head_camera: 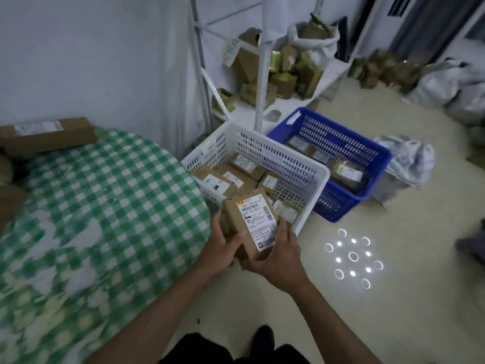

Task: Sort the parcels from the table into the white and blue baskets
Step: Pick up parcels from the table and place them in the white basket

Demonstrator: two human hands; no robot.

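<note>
Held parcel: a brown box with a white shipping label is being held up just in front of the white basket, over its near corner.
Left grip: the left hand is curling round the box's left edge, thumb lying on the top face.
Right grip: the right hand is cupping the box's lower right side, fingers wrapping its edge.
White basket: it is sitting on the floor and holding several labelled brown parcels.
Blue basket: the blue basket is standing touching the white basket's far right side, with a few parcels inside.
Bench: the bench, under a green checked cloth, is lying just left of the white basket.
Long parcel: a long brown box is resting on the bench's far edge, well left of the white basket.
Shelf: a white rack behind the white basket is carrying loose brown packets.
</note>
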